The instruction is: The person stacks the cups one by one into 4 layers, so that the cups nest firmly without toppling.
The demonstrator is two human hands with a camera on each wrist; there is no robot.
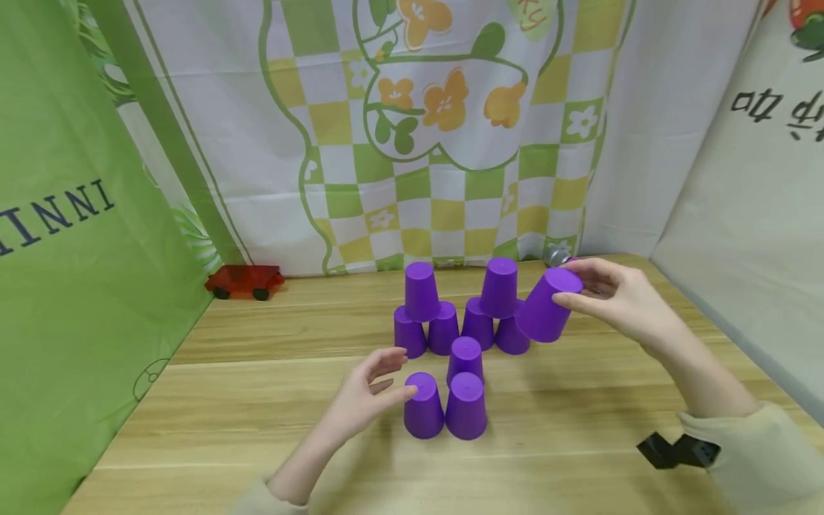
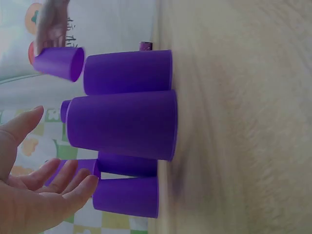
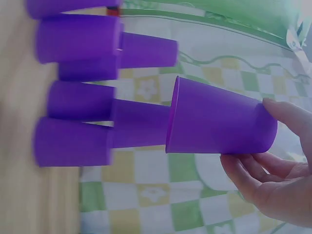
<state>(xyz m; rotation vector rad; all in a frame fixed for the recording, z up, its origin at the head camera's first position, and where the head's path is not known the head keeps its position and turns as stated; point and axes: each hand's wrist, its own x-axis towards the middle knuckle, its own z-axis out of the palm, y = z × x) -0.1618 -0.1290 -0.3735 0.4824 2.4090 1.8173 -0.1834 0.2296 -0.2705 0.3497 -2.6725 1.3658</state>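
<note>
The right hand [image 1: 621, 297] reaches in from the right, forearm angled up off the wooden table [image 1: 579, 429], and pinches the closed base of a tilted purple cup [image 1: 546, 306] between thumb and fingers, holding it in the air just right of the rear cup pyramid [image 1: 498, 307], mouth pointing down and left. The left hand [image 1: 367, 393] comes in from the lower left with fingers loosely spread and slightly curved, holding nothing, its fingertips [image 1: 408, 390] just beside the near-left cup [image 1: 423, 406] of the front three-cup pyramid [image 1: 465, 393]
</note>
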